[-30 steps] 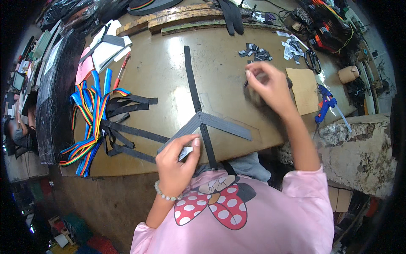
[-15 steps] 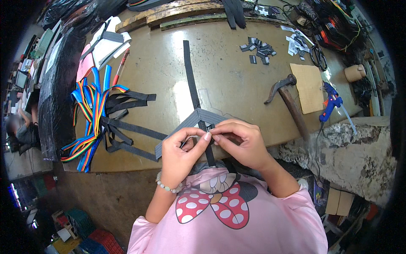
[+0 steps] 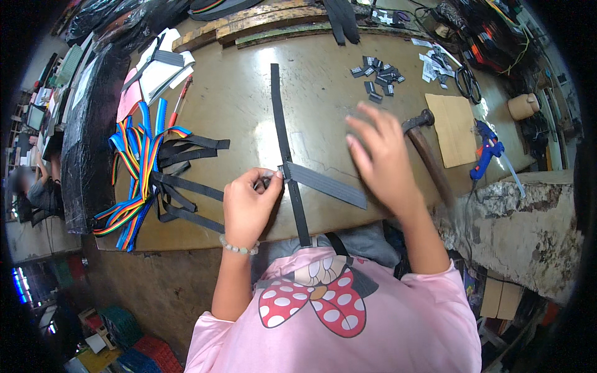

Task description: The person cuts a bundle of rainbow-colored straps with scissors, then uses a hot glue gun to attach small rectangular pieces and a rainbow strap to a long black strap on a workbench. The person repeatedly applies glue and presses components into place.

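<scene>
A long, narrow black strap point(image 3: 277, 112) runs from far to near down the middle of the table. A wider dark grey ribbed strap point(image 3: 329, 186) meets it and slants toward the near right. With thumb and fingers pinched together, my left hand point(image 3: 250, 202) holds the straps where they meet. My fingers hide part of that join. My right hand point(image 3: 382, 155) is raised above the table to the right, fingers spread and slightly blurred, holding nothing. It is nearest to the hammer point(image 3: 433, 156) and covers part of the hammer's head.
Small dark folded tags point(image 3: 384, 73) lie scattered at the far right. Striped colourful straps point(image 3: 142, 161) and black straps point(image 3: 193, 148) are heaped at left. Brown cardboard point(image 3: 451, 130), a blue glue gun point(image 3: 486, 149) and scissors point(image 3: 467, 86) sit right; a red pen point(image 3: 181, 102) lies left.
My right hand has let go of the join and moved up and right, its fingers opening. My left hand has shifted slightly left, still pinching; the grey strap has turned with it.
</scene>
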Demonstrator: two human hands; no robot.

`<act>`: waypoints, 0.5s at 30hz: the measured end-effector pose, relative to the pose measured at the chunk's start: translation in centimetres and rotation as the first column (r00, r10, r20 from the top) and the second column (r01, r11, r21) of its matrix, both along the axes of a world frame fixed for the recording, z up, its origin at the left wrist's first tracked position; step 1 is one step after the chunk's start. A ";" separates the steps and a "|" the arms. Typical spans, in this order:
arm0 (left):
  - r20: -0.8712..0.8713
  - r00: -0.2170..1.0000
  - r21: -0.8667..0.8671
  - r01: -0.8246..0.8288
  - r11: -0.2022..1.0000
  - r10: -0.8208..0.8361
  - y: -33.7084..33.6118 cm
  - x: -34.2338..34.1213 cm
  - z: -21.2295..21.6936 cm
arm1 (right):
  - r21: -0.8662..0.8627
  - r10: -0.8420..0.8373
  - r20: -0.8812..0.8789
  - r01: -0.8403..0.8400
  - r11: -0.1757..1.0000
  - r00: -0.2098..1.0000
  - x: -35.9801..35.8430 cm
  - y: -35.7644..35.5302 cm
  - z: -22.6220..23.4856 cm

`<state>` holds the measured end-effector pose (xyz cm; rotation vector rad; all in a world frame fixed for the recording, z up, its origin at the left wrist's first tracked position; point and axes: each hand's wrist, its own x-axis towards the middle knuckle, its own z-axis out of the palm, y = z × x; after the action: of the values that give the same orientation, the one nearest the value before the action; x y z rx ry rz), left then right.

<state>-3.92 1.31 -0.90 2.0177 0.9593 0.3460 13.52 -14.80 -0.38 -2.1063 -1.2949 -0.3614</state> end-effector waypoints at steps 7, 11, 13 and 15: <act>0.015 1.000 0.055 0.023 0.998 -0.024 -0.6 -0.3 0.2 | 0.032 0.218 -0.421 -0.226 0.974 0.880 -7.0 -2.0 -1.8; 0.011 0.997 0.000 0.082 0.997 -0.082 -0.4 -0.7 0.1 | 0.006 0.459 -0.367 -0.491 0.871 0.809 -8.0 -2.9 -1.3; 0.003 0.995 -0.015 0.103 0.995 -0.103 -0.3 -0.9 -0.1 | -0.075 0.554 -0.350 -0.612 0.787 0.755 -8.7 -3.0 -1.5; -0.009 0.993 -0.038 0.118 0.992 -0.119 -0.2 -1.1 -0.3 | -0.128 0.489 -0.323 -0.550 0.826 0.810 -9.5 -2.8 -2.0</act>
<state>-5.04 1.15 -1.22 2.0341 0.8422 0.2509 3.98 -17.56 -2.39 -1.7730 -1.7239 0.3202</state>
